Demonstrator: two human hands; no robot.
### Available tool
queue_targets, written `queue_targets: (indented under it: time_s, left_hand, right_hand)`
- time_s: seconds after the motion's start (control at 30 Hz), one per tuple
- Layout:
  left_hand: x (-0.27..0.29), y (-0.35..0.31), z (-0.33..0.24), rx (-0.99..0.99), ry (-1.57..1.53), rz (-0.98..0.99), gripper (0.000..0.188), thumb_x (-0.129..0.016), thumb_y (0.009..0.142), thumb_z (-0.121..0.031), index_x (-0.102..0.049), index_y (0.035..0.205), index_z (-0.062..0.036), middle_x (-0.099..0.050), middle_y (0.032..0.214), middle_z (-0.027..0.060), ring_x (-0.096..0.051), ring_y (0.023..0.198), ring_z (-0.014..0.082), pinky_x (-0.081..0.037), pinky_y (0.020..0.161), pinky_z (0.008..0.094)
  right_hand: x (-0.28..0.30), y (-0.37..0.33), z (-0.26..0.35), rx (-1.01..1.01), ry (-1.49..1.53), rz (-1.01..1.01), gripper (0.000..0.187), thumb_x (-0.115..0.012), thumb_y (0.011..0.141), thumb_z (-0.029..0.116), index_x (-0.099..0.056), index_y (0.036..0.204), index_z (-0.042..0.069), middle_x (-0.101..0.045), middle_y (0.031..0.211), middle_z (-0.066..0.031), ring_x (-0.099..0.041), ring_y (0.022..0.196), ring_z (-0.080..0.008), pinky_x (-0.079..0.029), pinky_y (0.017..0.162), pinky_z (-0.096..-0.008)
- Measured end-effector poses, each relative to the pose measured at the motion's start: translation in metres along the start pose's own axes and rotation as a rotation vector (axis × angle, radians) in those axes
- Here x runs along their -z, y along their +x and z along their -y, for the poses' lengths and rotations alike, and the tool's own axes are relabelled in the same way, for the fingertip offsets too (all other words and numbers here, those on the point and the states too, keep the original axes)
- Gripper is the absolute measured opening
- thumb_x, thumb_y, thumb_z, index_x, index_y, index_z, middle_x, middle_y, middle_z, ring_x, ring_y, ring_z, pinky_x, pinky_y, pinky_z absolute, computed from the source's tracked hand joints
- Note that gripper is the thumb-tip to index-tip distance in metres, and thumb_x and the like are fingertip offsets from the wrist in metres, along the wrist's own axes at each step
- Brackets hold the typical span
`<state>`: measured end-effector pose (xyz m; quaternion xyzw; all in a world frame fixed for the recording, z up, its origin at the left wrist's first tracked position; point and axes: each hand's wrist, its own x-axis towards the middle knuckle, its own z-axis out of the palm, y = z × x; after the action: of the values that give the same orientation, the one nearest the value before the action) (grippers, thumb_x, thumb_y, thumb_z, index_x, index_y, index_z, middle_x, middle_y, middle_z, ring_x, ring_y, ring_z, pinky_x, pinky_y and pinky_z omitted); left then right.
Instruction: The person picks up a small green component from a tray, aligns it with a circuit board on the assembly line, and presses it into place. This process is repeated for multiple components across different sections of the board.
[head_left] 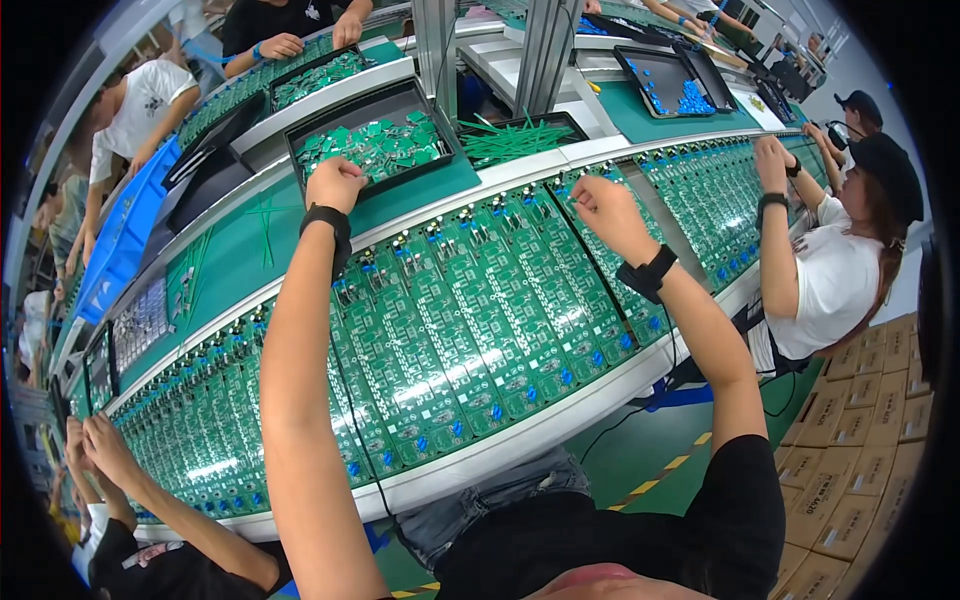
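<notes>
I see green printed circuit boards (480, 320) speckled white, bright blue components (496, 412) dotting their near edge. Beyond those boards sits a black tray (392, 98) of green pieces (400, 140); beyond their left end, a blue bin (130, 235); to their right, brown cartons (845, 440); nearer, yellow-and-black striped floor tape (648, 488).

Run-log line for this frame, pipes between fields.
left hand: at black tray of small green pieces, grip unclear | right hand: over green circuit boards, grip unclear | wrists: black bands

Small boards (395, 140): green, loose, jumbled in black tray (398, 98) | Long circuit boards (465, 325): green, flat, component-bearing, side by side
</notes>
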<state>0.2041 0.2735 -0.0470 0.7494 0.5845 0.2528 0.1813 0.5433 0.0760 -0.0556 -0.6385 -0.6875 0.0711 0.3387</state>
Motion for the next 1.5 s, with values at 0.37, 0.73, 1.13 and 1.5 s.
queue_targets:
  time_s: [0.37,0.73,1.13,1.5]
  left_hand:
    - [-0.002,-0.007,0.003,-0.079,-0.023,-0.220,0.010,-0.065,0.070,-0.015,-0.060,0.076,-0.0079,-0.062,0.074,0.0063,-0.060,0.073,0.0231,-0.047,0.067,0.0331]
    - [-0.003,-0.007,0.002,-0.048,-0.173,-0.360,0.013,-0.063,0.073,-0.014,-0.063,0.086,-0.0099,-0.061,0.072,0.0061,-0.059,0.071,0.0229,-0.047,0.066,0.0342]
    - [-0.005,-0.012,-0.008,0.023,-0.488,-0.239,0.019,-0.060,0.076,-0.008,-0.060,0.094,-0.0012,-0.062,0.075,0.0070,-0.063,0.066,0.0143,-0.051,0.056,0.0246]
    - [-0.001,-0.018,-0.010,0.067,-0.506,-0.185,0.018,-0.059,0.076,-0.004,-0.057,0.093,0.0033,-0.062,0.081,0.0101,-0.063,0.070,0.0156,-0.052,0.058,0.0248]
  right_hand:
    - [-0.015,0.003,-0.006,0.032,-0.105,-0.097,0.011,-0.057,0.070,0.000,-0.053,0.079,0.001,-0.054,0.072,-0.0133,-0.055,0.065,-0.0299,-0.045,0.058,-0.0378]
    - [-0.015,0.016,-0.009,-0.032,-0.178,-0.019,0.008,-0.056,0.066,0.000,-0.054,0.074,0.000,-0.054,0.067,-0.0133,-0.056,0.064,-0.0296,-0.045,0.058,-0.0378]
    - [-0.010,0.022,-0.008,-0.080,-0.187,0.057,0.008,-0.058,0.065,0.003,-0.056,0.073,0.001,-0.057,0.065,-0.0112,-0.057,0.062,-0.0251,-0.046,0.057,-0.0341]
    - [-0.002,0.029,-0.003,-0.195,-0.201,0.154,0.013,-0.061,0.064,0.008,-0.060,0.077,0.005,-0.062,0.068,-0.0085,-0.061,0.064,-0.0239,-0.048,0.061,-0.0328]
